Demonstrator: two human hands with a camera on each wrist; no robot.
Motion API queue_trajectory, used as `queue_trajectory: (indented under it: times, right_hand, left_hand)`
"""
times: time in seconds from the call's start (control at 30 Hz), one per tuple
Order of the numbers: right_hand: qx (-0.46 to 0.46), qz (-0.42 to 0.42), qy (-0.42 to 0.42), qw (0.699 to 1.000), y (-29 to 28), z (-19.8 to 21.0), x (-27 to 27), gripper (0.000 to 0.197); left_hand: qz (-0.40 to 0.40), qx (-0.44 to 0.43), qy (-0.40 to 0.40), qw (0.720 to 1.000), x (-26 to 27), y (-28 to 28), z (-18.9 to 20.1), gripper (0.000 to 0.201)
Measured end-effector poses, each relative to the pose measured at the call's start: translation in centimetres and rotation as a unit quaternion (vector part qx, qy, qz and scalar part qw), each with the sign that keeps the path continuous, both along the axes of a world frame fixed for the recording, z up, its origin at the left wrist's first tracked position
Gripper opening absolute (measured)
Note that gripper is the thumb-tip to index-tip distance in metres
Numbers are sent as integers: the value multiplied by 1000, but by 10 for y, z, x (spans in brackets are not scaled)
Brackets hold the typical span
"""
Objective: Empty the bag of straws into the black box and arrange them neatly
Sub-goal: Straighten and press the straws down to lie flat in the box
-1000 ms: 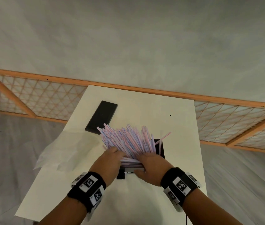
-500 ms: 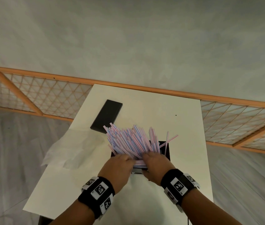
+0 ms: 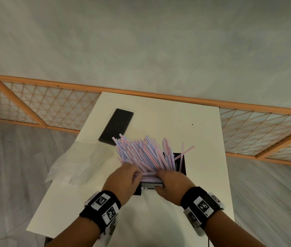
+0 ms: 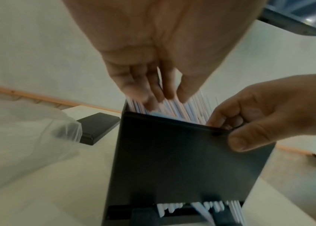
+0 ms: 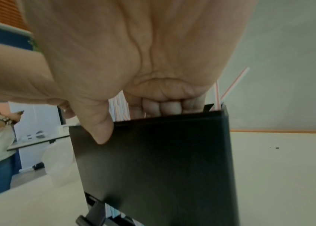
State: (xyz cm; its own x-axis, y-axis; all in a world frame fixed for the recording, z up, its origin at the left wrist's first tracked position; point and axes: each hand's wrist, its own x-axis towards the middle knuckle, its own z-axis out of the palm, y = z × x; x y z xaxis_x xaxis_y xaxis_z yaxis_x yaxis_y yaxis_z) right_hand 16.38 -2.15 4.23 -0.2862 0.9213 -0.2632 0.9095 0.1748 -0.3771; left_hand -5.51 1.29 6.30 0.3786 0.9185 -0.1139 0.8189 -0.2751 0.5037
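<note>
Straws now bunched tighter in black box, both hands' fingers pressing them, right thumb on box wall

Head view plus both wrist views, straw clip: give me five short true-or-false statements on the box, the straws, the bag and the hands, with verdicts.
1. The straws stand in the black box and fan out above its rim. True.
2. The black lid is on the box. False: it lies on the table, beyond the box to the left.
3. The right hand pinches the box's near wall, thumb outside. True.
4. The plastic bag is held in the left hand. False: it lies on the table to the left, and that hand's fingers are among the straws.
5. Every straw leans left. False: a few at the right side tilt right.
</note>
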Motion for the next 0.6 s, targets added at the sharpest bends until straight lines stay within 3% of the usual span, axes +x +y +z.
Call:
queue_trajectory:
  times: [0.13, 0.3, 0.47, 0.6]
  right_hand:
    - [48, -6, 46, 998, -6, 2, 8, 33]
    - [74, -19, 75, 994, -12, -5, 10, 36]
    - [34, -53, 104, 993, -20, -12, 8, 39]
    - [52, -139, 158, 976, -15, -8, 14, 34]
  left_hand:
    - [218, 2, -86, 972, 1, 10, 13, 37]
    - [346, -95, -159, 920, 1, 29, 7, 61]
    - [318, -119, -206, 917, -4, 36, -5, 24]
    - [347, -137, -264, 890, -13, 37, -12, 18]
